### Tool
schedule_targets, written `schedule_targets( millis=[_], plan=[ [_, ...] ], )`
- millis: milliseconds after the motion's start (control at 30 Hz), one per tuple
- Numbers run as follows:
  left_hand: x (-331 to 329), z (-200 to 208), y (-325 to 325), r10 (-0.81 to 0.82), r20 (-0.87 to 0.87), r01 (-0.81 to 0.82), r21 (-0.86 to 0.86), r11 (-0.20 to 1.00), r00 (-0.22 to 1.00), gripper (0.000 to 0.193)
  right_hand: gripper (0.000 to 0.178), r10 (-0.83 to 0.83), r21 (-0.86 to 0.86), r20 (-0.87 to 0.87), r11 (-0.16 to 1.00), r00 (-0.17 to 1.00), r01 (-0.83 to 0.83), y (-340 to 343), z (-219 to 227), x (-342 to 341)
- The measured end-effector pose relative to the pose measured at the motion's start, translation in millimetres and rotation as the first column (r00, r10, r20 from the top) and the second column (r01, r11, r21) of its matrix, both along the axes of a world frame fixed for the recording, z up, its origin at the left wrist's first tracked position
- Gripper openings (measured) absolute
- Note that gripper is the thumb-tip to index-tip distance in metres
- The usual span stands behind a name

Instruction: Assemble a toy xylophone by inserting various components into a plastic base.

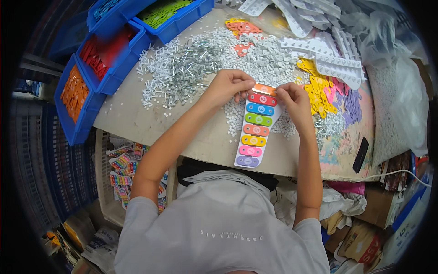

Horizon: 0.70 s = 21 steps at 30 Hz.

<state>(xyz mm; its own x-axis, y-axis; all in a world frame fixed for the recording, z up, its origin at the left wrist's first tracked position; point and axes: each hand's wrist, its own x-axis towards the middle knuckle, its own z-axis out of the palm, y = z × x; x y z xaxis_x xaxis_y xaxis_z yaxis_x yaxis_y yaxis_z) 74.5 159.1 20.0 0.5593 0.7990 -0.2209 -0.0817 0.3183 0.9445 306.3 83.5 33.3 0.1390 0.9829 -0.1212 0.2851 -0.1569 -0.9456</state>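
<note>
A toy xylophone [256,119] with several coloured bars on a white tapered base lies on the table in front of me, its wide end away from my body. At that far end sits an orange bar [264,89]. My left hand [232,86] pinches the left end of this bar between thumb and fingers. On its other end, the thumb and fingertips of my right hand [294,101] are closed. My fingertips hide both bar ends, so any small pin there cannot be made out. Metal pins [194,64] and small white caps [262,57] lie heaped beyond my hands.
Blue bins with orange [74,93], red [96,59] and green bars [164,13] stand at the left. White xylophone bases [337,66] pile up at the back right, near yellow [317,89] and purple bars [350,106]. A black phone-like object [361,155] lies by the right edge. Below left, a crate [108,192] holds colourful xylophones.
</note>
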Motion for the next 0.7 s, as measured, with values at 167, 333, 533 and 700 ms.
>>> schedule_targets(
  millis=[167,333,533,700],
  plan=[
    [3.2,-2.0,6.5,-0.047,-0.031,0.046,-0.034,0.998,0.998,0.017,0.022,0.069,-0.144,0.167,0.989,0.984,-0.044,12.7,12.8,7.6],
    [8.8,-12.4,14.7,-0.013,-0.286,0.047,0.111,0.993,0.958,0.033,0.033,0.289,-0.369,0.192,0.907,0.938,-0.204,28.1,18.1,18.3],
    [10.1,-10.3,32.1,-0.334,-0.181,0.305,-0.171,0.937,0.925,0.034,0.039,0.448,-0.491,0.228,0.819,0.864,-0.296,43.2,23.0,26.6],
    [15.8,-17.0,32.1,-0.311,-0.213,0.279,-0.17,0.945,0.926,0.025,0.039,0.546,-0.535,0.239,0.764,0.803,-0.36,51.8,26.2,27.4]
  ],
)
